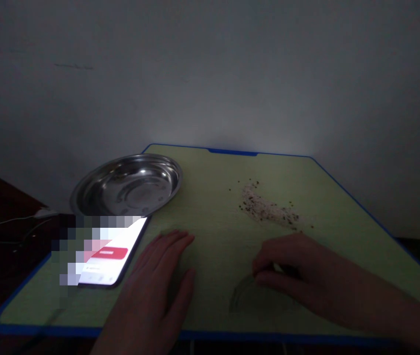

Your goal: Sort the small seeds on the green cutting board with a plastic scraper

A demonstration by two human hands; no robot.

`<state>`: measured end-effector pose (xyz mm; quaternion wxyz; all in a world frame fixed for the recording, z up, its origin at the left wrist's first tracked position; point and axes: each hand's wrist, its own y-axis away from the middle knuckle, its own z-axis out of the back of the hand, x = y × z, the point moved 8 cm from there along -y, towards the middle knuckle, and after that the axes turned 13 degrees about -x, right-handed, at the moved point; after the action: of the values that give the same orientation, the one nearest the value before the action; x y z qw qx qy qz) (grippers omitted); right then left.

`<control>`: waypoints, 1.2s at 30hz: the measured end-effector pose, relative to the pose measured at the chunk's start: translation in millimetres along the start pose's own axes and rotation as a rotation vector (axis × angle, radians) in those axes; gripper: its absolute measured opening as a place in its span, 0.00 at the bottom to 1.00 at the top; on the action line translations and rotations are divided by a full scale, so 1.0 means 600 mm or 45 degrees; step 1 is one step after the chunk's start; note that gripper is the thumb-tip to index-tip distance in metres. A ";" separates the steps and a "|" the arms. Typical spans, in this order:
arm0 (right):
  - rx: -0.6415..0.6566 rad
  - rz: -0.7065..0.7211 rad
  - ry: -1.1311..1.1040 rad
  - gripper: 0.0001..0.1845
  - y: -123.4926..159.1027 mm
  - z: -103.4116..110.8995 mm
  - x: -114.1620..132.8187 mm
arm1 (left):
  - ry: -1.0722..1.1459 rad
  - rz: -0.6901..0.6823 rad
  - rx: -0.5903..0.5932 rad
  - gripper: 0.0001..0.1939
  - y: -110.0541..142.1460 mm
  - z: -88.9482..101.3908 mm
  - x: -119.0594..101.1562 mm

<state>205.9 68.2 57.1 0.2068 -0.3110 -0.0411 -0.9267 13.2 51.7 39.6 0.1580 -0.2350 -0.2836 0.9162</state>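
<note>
A pile of pale grains flecked with dark bits (269,208) lies on the right half of the light-green table (210,197), beyond the person's right hand (287,268). Its long axis runs diagonally: one end points away and to the left, the other toward the near right. A few dark specks lie loose around both ends.

The right hand sits on the near side of the pile, between it and the table's near edge, thumb and fingertips pinched together; whether anything is caught between them cannot be told. A faint curved shape (241,291) shows just below those fingertips, too dim to identify.

The left hand (158,281) is palm down over the table, holding nothing, its fingers extended away and to the right, thumb spread.

Just left of it lies a lit smartphone (102,271), partly hidden by a pixelated patch. Beyond the phone, a shallow stainless-steel basin (141,190) takes up the far left, well apart from the pile. A grey wall (210,74) rises behind the table.
</note>
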 end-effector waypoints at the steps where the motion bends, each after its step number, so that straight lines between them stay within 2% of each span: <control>1: -0.007 -0.015 0.014 0.10 0.005 -0.001 -0.001 | -0.003 0.005 0.006 0.21 0.000 -0.001 0.000; 6: -0.028 -0.104 0.049 0.11 0.016 0.011 -0.037 | 0.007 0.001 0.010 0.21 -0.002 0.000 -0.001; 10: -0.123 -0.178 0.054 0.14 0.016 0.033 -0.070 | 0.018 0.001 -0.020 0.20 -0.003 0.001 0.000; 16: -0.103 -0.166 0.005 0.12 0.015 0.012 -0.053 | 0.000 0.000 -0.004 0.20 0.000 -0.002 0.000; 20: -0.034 -0.155 -0.041 0.11 0.012 -0.004 -0.045 | -0.018 -0.021 0.001 0.20 0.001 -0.001 -0.001; 22: -0.033 -0.164 -0.033 0.11 0.011 -0.002 -0.053 | -0.022 -0.024 -0.003 0.20 0.001 0.000 -0.001; 28: -0.176 -0.207 -0.030 0.14 0.010 0.026 -0.078 | 0.003 -0.009 -0.011 0.20 0.000 0.004 0.001; 36: -0.138 -0.141 -0.020 0.12 -0.014 0.010 -0.049 | -0.009 -0.024 -0.024 0.20 -0.001 0.002 -0.001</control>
<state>226.9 87.2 44.8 0.1377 -0.3263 -0.0099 -0.9351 13.1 51.5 41.0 0.1633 -0.2306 -0.2950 0.9128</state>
